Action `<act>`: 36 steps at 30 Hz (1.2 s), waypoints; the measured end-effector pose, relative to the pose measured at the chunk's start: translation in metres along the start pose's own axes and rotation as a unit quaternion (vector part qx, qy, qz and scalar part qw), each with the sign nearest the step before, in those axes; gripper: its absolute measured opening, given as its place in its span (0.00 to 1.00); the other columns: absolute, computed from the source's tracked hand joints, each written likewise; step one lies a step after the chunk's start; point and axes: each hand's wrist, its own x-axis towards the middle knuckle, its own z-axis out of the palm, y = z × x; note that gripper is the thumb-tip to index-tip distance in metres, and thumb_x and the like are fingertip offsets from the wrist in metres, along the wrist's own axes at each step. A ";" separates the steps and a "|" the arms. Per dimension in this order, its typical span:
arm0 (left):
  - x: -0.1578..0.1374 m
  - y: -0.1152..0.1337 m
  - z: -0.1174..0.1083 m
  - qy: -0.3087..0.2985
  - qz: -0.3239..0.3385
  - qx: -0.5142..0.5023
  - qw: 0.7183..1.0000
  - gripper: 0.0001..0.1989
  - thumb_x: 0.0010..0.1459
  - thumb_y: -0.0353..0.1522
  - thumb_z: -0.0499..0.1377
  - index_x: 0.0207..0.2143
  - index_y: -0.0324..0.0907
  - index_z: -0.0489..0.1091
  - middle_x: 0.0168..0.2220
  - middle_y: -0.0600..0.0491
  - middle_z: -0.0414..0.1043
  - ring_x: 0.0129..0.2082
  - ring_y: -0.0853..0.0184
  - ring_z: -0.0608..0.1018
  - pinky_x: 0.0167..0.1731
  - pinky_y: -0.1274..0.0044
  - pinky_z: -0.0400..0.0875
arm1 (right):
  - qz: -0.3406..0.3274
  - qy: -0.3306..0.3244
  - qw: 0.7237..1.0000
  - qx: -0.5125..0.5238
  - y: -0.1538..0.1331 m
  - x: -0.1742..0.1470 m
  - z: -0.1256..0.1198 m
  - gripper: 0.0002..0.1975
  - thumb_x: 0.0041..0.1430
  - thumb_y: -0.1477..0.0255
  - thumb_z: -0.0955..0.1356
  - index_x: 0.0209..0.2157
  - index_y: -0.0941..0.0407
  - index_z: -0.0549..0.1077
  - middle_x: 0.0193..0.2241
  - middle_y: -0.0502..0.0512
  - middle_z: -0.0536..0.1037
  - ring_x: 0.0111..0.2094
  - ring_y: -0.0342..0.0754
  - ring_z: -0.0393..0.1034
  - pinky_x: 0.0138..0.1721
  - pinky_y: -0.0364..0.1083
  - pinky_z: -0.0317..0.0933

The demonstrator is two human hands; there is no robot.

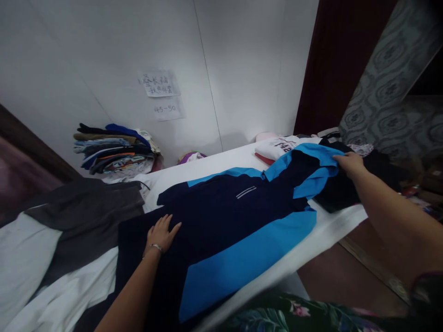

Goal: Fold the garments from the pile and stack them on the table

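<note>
While the navy and blue shirt [228, 221] lies spread across the white tabletop [332, 230], the left hand [161, 234] rests on its lower part, open and flat, fingers spread. The right hand [350, 164] reaches to the far end and touches the bright blue fabric near the collar or sleeve; its fingers curl at the edge, but I cannot tell whether they pinch the cloth or only press it.

The shirt looks light and soft, a smooth knit that drapes and creases easily, probably a little slick. It would likely sag if lifted by one point, so the shoulders or hem corners seem the best places to take hold. A small white stripe mark sits on its chest.

A grey garment [90, 221] lies crumpled just beside it on the left. A stack of folded clothes [114, 150] stands against the wall, below two paper notes [161, 84]. A white folded shirt [277, 147] with print lies beyond, and dark cloth [339, 191] lies under the right hand.
</note>
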 end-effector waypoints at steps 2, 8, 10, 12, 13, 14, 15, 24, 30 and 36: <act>0.000 0.001 -0.001 0.004 -0.001 0.000 1.000 0.31 0.61 0.45 0.49 0.63 0.40 0.58 0.66 0.47 0.53 0.66 0.57 0.55 0.62 0.62 0.50 | -0.084 0.063 0.994 -0.030 -0.011 -0.009 0.001 0.27 0.57 0.67 0.66 0.54 0.70 0.65 0.53 0.78 0.68 0.53 0.60 0.63 0.55 0.57 0.54; -0.003 0.002 -0.001 0.005 0.003 -0.001 1.000 0.30 0.62 0.44 0.49 0.63 0.41 0.58 0.66 0.46 0.52 0.66 0.57 0.54 0.63 0.62 0.49 | -0.498 -0.040 0.866 -0.002 -0.040 -0.079 0.048 0.20 0.62 0.66 0.62 0.54 0.56 0.69 0.59 0.62 0.65 0.62 0.55 0.55 0.61 0.58 0.50; -0.004 0.003 -0.001 0.004 0.003 -0.005 1.000 0.30 0.62 0.44 0.49 0.63 0.40 0.57 0.67 0.46 0.51 0.67 0.57 0.53 0.63 0.62 0.48 | -0.552 -0.146 0.821 -0.017 -0.027 -0.100 0.076 0.20 0.61 0.63 0.63 0.53 0.53 0.70 0.60 0.59 0.65 0.63 0.57 0.54 0.60 0.60 0.52; -0.004 0.004 -0.003 -0.003 0.001 -0.014 1.000 0.30 0.62 0.44 0.50 0.63 0.40 0.57 0.67 0.46 0.51 0.67 0.57 0.52 0.63 0.62 0.48 | -0.542 -0.219 0.810 -0.052 -0.006 -0.109 0.101 0.21 0.60 0.61 0.63 0.51 0.55 0.72 0.58 0.61 0.67 0.62 0.60 0.55 0.59 0.63 0.55; -0.003 0.005 -0.005 -0.011 -0.002 -0.022 1.000 0.31 0.61 0.44 0.50 0.63 0.40 0.57 0.67 0.46 0.51 0.67 0.57 0.52 0.63 0.62 0.48 | -0.518 -0.242 0.818 -0.067 0.004 -0.109 0.111 0.21 0.60 0.59 0.63 0.50 0.55 0.74 0.57 0.62 0.69 0.61 0.61 0.57 0.58 0.63 0.56; -0.001 0.005 -0.008 -0.019 -0.007 -0.032 0.999 0.31 0.61 0.44 0.51 0.63 0.40 0.57 0.67 0.46 0.51 0.67 0.57 0.52 0.63 0.61 0.48 | -0.489 -0.259 0.830 -0.075 0.013 -0.108 0.119 0.22 0.59 0.58 0.63 0.48 0.56 0.75 0.56 0.63 0.70 0.60 0.62 0.60 0.57 0.63 0.58; 0.001 0.005 -0.011 -0.031 -0.012 -0.048 0.998 0.30 0.61 0.44 0.51 0.63 0.40 0.58 0.67 0.46 0.51 0.67 0.57 0.52 0.63 0.61 0.48 | -0.461 -0.267 0.843 -0.074 0.019 -0.105 0.123 0.23 0.59 0.57 0.63 0.47 0.56 0.76 0.55 0.63 0.71 0.59 0.62 0.61 0.56 0.63 0.59; -0.041 -0.009 -0.037 -0.002 0.025 -0.206 0.978 0.27 0.58 0.46 0.52 0.53 0.41 0.69 0.58 0.48 0.68 0.59 0.60 0.68 0.60 0.70 0.59 | -0.381 -0.280 0.879 0.061 0.002 -0.159 0.074 0.20 0.61 0.56 0.62 0.47 0.52 0.75 0.47 0.55 0.78 0.48 0.54 0.72 0.51 0.54 0.67; -0.121 -0.006 -0.029 0.012 0.117 -0.141 0.983 0.22 0.58 0.45 0.54 0.47 0.42 0.73 0.50 0.48 0.75 0.52 0.59 0.74 0.55 0.68 0.66 | -0.434 -0.288 0.853 -0.005 0.027 -0.206 0.074 0.23 0.61 0.55 0.61 0.49 0.53 0.75 0.47 0.58 0.78 0.49 0.58 0.71 0.51 0.58 0.66; -0.145 -0.010 -0.037 0.049 0.070 -0.014 0.996 0.19 0.60 0.42 0.54 0.48 0.41 0.73 0.50 0.45 0.74 0.52 0.55 0.73 0.53 0.62 0.64 | -0.426 -0.279 0.860 0.006 0.021 -0.203 0.084 0.23 0.61 0.54 0.60 0.50 0.51 0.73 0.46 0.58 0.78 0.47 0.58 0.72 0.49 0.58 0.67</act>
